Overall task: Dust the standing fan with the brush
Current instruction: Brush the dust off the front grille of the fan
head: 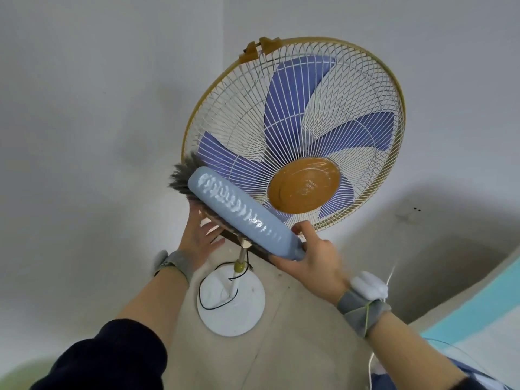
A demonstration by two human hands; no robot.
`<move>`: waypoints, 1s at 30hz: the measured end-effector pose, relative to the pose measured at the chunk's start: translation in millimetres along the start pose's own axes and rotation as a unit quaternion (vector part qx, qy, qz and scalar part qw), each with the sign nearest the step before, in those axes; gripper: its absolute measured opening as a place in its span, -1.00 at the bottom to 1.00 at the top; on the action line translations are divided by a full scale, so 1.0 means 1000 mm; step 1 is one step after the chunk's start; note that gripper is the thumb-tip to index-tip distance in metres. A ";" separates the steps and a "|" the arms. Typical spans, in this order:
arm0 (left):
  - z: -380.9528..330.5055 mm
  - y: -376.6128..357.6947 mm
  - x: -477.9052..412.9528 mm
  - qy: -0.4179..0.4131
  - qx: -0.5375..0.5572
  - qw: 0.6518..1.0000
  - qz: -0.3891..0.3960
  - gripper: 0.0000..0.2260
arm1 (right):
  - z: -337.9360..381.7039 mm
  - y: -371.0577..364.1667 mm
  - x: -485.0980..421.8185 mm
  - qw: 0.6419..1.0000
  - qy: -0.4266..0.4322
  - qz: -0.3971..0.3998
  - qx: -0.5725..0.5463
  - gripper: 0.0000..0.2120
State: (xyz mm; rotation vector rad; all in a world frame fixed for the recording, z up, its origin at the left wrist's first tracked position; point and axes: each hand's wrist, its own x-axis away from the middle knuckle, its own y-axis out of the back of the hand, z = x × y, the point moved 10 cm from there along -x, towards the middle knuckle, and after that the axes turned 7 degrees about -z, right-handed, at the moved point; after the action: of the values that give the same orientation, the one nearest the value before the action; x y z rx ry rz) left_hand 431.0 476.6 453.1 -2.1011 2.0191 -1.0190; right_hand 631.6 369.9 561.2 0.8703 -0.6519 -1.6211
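The standing fan [315, 108] has a white wire grille, a yellow rim, purple blades and an orange hub, and its head tilts up toward me. A pale blue brush [239, 213] with grey bristles lies against the lower left of the grille. My right hand [312, 263] grips the brush's handle end. My left hand [198, 235] reaches under the brush to the lower edge of the fan head; its fingertips are hidden behind the brush.
The fan's pole runs down to a round white base [232, 302] on the beige floor, with a black cord looped over it. White walls meet in a corner behind the fan. A blue-striped surface [484, 311] lies at the right edge.
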 end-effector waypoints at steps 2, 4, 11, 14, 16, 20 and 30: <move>0.017 -0.011 0.000 0.036 0.057 0.998 0.008 -0.27 | -0.006 0.012 -0.002 1.000 -0.010 -0.017 -0.003 -0.43; 0.045 -0.022 -0.002 0.077 0.124 0.989 0.016 -0.29 | -0.007 0.021 -0.003 1.000 -0.005 -0.026 0.005 -0.44; 0.104 -0.083 -0.001 0.113 0.261 0.957 0.057 -0.16 | -0.015 0.075 -0.012 0.994 0.034 -0.074 0.070 -0.46; 0.113 -0.100 -0.005 0.091 0.273 0.956 0.064 -0.23 | -0.021 0.097 -0.023 0.993 0.048 -0.090 0.067 -0.44; 0.114 -0.101 -0.008 0.070 0.268 0.960 0.038 -0.25 | -0.026 0.103 -0.030 0.994 0.050 -0.084 0.049 -0.41; 0.105 -0.101 -0.005 0.025 0.240 0.970 -0.024 -0.13 | -0.035 0.111 -0.041 0.993 0.057 -0.087 0.049 -0.42; 0.101 -0.099 0.013 0.007 0.305 0.947 -0.099 -0.16 | -0.058 0.145 -0.061 0.994 0.047 -0.099 -0.015 -0.38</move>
State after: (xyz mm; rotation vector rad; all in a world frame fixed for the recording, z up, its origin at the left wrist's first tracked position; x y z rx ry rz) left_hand 565.7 439.5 425.6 -1.9572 1.2640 -1.4541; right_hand 767.6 399.3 655.4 1.0096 -0.4857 -1.7503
